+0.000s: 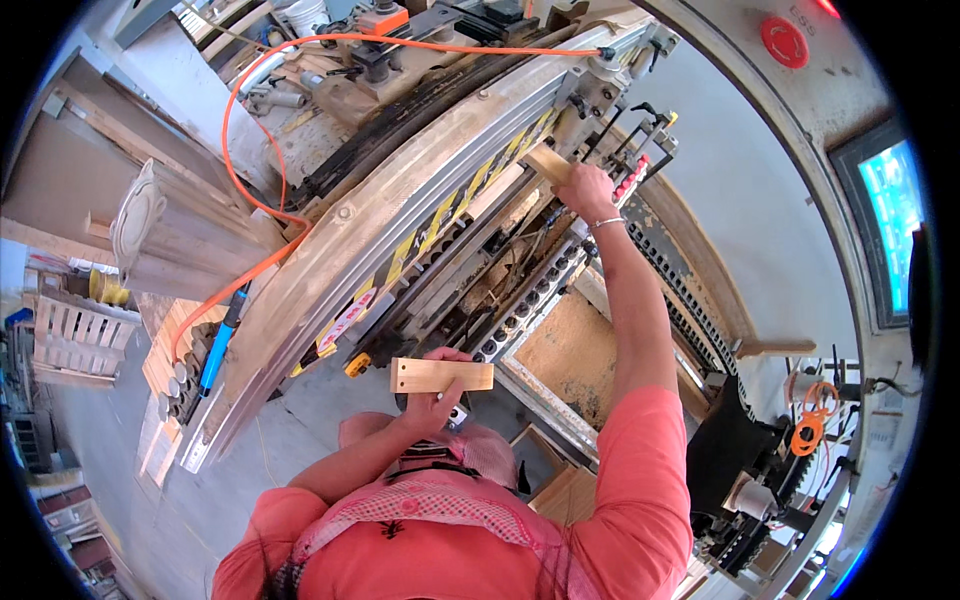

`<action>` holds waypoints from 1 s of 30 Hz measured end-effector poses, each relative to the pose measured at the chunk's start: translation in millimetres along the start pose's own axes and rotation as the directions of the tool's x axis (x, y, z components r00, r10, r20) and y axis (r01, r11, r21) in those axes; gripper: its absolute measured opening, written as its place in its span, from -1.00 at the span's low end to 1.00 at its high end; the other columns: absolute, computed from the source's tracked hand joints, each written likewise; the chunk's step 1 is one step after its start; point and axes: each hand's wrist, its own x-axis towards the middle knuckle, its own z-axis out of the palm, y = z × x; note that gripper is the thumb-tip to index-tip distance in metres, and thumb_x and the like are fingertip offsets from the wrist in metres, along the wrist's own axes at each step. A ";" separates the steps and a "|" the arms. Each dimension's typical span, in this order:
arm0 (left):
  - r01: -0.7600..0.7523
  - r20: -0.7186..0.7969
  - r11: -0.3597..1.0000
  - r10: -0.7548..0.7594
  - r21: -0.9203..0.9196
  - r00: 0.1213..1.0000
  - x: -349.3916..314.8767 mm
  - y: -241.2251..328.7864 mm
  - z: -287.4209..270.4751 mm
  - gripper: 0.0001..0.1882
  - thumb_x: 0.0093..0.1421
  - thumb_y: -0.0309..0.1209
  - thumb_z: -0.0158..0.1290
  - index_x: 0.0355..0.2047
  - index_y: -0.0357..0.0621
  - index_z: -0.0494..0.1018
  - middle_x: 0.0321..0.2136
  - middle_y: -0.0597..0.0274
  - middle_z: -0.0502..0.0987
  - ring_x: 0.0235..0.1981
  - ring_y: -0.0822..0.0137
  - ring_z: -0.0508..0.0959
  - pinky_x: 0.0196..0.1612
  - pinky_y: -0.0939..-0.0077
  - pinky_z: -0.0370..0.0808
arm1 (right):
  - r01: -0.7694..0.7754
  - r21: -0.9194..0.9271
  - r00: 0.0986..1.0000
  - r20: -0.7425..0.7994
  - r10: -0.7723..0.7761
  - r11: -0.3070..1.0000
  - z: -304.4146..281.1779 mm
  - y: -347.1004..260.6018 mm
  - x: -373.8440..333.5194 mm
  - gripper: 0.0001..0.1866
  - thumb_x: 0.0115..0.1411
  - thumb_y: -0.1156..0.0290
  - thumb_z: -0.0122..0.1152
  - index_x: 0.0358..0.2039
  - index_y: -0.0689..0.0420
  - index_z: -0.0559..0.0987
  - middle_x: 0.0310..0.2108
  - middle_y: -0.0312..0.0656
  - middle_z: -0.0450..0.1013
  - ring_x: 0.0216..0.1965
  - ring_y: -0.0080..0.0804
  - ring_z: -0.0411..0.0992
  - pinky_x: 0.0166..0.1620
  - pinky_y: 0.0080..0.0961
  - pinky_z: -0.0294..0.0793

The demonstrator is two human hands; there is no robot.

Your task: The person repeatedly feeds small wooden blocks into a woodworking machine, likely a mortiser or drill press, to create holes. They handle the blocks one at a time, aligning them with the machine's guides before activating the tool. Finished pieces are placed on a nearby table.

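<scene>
In front of my chest, my left hand is closed on a short flat wooden board with two small dark holes near its left end. Thumb and fingers grip the board across its width. My right arm stretches far forward over the machine bed. At its end, my right hand is closed around another wooden piece, whose far end points up and left beside the yellow-and-black striped rail. The fingertips of that hand are partly hidden behind it.
A long metal guide beam crosses from lower left to upper right. An orange air hose loops over it. A tray of sawdust lies under my right forearm. A red stop button and a lit screen stand at right.
</scene>
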 end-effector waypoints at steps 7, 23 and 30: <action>0.120 -0.004 0.992 -0.120 -0.033 0.993 -2.1 13.8 -2.3 -0.60 0.11 -0.57 -0.12 0.00 -0.32 0.19 -0.14 0.11 0.38 -0.11 0.38 0.39 -0.01 0.49 0.30 | 0.038 0.005 0.999 -0.022 -0.038 0.999 3.4 -1.8 -2.4 -0.64 -0.10 0.16 0.17 -0.43 0.22 0.56 -0.42 0.02 0.50 -0.33 -0.08 0.50 -0.23 -0.28 0.49; 0.093 0.004 0.995 -0.093 -0.023 0.996 -4.1 12.1 -4.3 -0.64 0.17 -0.55 -0.16 0.01 -0.29 0.19 -0.12 0.11 0.40 -0.08 0.33 0.41 0.01 0.45 0.32 | 0.004 0.027 1.000 0.023 -0.004 1.000 -1.6 -1.9 -2.5 -0.55 -0.10 0.05 0.25 -0.38 0.22 0.56 -0.37 0.01 0.50 -0.29 -0.10 0.48 -0.21 -0.31 0.47; 0.173 -0.050 0.985 -0.172 0.022 0.984 -2.7 31.2 3.8 -0.67 0.19 -0.53 -0.18 -0.02 -0.32 0.22 -0.17 0.11 0.43 -0.11 0.33 0.44 -0.01 0.47 0.34 | 0.034 0.005 0.999 0.007 -0.034 0.999 -0.9 -2.6 -4.2 -0.55 -0.09 0.04 0.23 -0.37 0.20 0.54 -0.36 -0.01 0.50 -0.29 -0.12 0.48 -0.22 -0.30 0.47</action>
